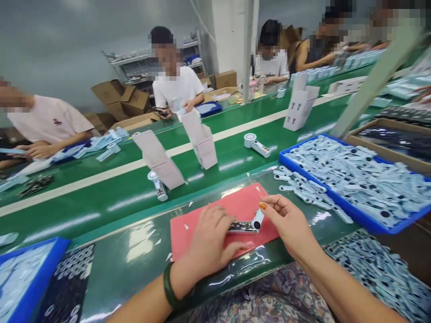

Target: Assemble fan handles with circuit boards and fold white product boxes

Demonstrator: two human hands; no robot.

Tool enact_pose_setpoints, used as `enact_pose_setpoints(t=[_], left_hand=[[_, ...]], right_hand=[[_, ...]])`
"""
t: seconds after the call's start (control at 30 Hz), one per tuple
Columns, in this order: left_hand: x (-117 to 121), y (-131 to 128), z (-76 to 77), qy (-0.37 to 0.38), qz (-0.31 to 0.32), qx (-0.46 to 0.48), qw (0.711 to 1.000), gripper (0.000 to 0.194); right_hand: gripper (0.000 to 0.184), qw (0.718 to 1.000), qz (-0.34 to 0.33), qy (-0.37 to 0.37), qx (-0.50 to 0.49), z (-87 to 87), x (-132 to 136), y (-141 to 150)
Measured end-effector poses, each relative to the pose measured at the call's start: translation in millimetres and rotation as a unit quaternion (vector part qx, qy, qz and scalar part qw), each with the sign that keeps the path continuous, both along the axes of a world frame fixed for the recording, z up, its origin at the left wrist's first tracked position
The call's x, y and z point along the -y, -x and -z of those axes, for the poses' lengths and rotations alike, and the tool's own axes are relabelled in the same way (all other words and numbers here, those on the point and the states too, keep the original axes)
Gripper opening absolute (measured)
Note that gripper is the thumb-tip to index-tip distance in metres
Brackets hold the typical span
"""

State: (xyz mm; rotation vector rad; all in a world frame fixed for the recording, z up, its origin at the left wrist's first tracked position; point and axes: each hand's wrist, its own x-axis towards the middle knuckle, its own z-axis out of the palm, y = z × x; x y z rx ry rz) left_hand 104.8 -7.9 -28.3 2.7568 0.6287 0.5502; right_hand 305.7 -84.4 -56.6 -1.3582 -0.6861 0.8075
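On a red mat [215,204] lies a narrow dark-and-silver device body [243,227], with a light-blue plastic piece [258,219] angled up at its right end. A round black dot marks the lower end of that piece. My left hand [212,240] is curled around the left part of the device body, its thumb along the near side; the palm hides that end. My right hand [286,220] pinches the upper end of the light-blue piece between thumb and fingers. Small white scraps lie on and around the mat.
A blue tray [281,158] heaped with light-blue pieces stands at right, some spilling beside it. Another blue tray [62,244] is at lower left. Round-headed handheld devices [257,146] and white boxes [205,150] stand on the green conveyor [232,148]. Several co-workers sit across it.
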Motion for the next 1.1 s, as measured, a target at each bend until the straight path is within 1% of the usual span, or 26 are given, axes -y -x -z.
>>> enact_pose_setpoints(t=[0.07, 0.1, 0.2, 0.27, 0.33, 0.4, 0.47, 0.53, 0.63, 0.7, 0.8, 0.87, 0.93, 0.97, 1.0, 1.03, 1.1], left_hand=[[8, -5, 0.4, 0.017, -0.01, 0.056, 0.998, 0.047], [11, -8, 0.7, 0.018, -0.019, 0.072, 0.997, 0.045], [13, -11, 0.0, 0.016, -0.036, 0.081, 0.996, 0.028], [11, -8, -1.8, 0.02, -0.038, 0.076, 0.996, 0.02], [8, -4, -3.5, 0.026, -0.041, 0.072, 0.996, 0.016], [5, 0, -4.1, 0.034, -0.047, 0.064, 0.996, 0.014], [4, 4, -3.4, 0.049, -0.048, 0.056, 0.996, 0.014], [3, 6, -1.8, 0.065, -0.037, 0.052, 0.996, 0.017], [3, 7, 0.7, 0.08, -0.019, 0.069, 0.994, 0.021], [3, 7, 1.1, 0.087, -0.015, 0.091, 0.992, 0.017], [3, 7, -1.8, 0.093, -0.011, 0.145, 0.985, 0.012], [6, 7, -5.6, 0.105, -0.015, 0.189, 0.976, 0.013], [11, 7, -9.4, 0.148, -0.044, 0.229, 0.961, 0.017], [14, 7, -10.8, 0.192, -0.066, 0.249, 0.947, 0.02], [18, 7, -11.8, 0.254, -0.086, 0.269, 0.925, 0.023], [22, 6, -12.3, 0.33, -0.098, 0.288, 0.893, 0.025], [30, 4, -12.3, 0.49, -0.096, 0.318, 0.806, 0.027]], right_hand=[[0.046, 1.0, 0.007, -0.023, 0.005, -1.2, -5, 16], [0.045, 0.999, 0.002, -0.029, 0.011, -1.6, -6, 22], [0.037, 0.998, -0.018, -0.036, 0.049, -1.9, -4, 29], [0.032, 0.993, -0.05, -0.032, 0.1, -1.7, 2, 27], [0.028, 0.979, -0.1, -0.022, 0.177, -1.5, 10, 23], [0.023, 0.956, -0.144, -0.012, 0.256, -0.5, 16, 21], [0.02, 0.937, -0.16, -0.01, 0.312, 1.8, 19, 21], [0.018, 0.927, -0.155, -0.014, 0.343, 5.2, 20, 23], [0.016, 0.921, -0.147, -0.021, 0.361, 9.4, 19, 26], [0.015, 0.923, -0.148, -0.026, 0.355, 10.3, 19, 27], [0.014, 0.931, -0.15, -0.039, 0.33, 8.6, 21, 27], [0.013, 0.935, -0.143, -0.062, 0.318, 6.2, 23, 27], [0.012, 0.935, -0.124, -0.088, 0.32, 3.1, 25, 27], [0.012, 0.934, -0.112, -0.097, 0.326, 1.4, 26, 27], [0.012, 0.931, -0.101, -0.104, 0.334, -0.3, 27, 28], [0.013, 0.928, -0.093, -0.11, 0.343, -2.0, 28, 28], [0.014, 0.919, -0.087, -0.126, 0.363, -5.6, 31, 28]])
